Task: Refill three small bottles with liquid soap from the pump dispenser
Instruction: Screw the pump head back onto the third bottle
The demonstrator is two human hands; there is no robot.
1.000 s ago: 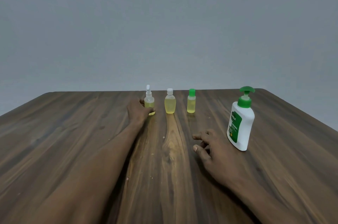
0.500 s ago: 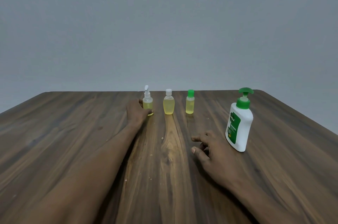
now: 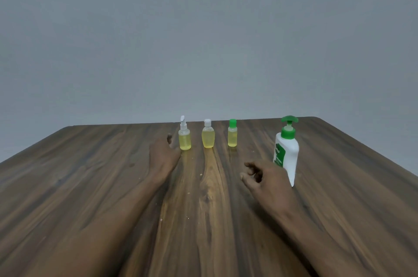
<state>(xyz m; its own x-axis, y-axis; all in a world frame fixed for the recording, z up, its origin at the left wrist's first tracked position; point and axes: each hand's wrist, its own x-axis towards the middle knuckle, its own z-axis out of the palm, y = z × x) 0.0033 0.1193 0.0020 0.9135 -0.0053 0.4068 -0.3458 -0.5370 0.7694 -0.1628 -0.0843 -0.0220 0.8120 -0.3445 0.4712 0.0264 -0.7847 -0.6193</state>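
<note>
At table's [image 3: 90, 175] far edge: bottles [image 3: 208, 138] judged light, slick; best gripped mid-body.
Left hand [image 3: 164, 154]: relaxed, nothing held.
Right hand [image 3: 269, 179]: loosely curled, empty.

Left hand [image 3: 164, 155] lies beside spray bottle [image 3: 184, 139]; right hand [image 3: 267, 178] beside pump dispenser [image 3: 287, 154].

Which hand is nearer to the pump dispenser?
Right. The right hand is just left of the pump dispenser, near its base; the left hand is farther away, beside the spray bottle.
</note>
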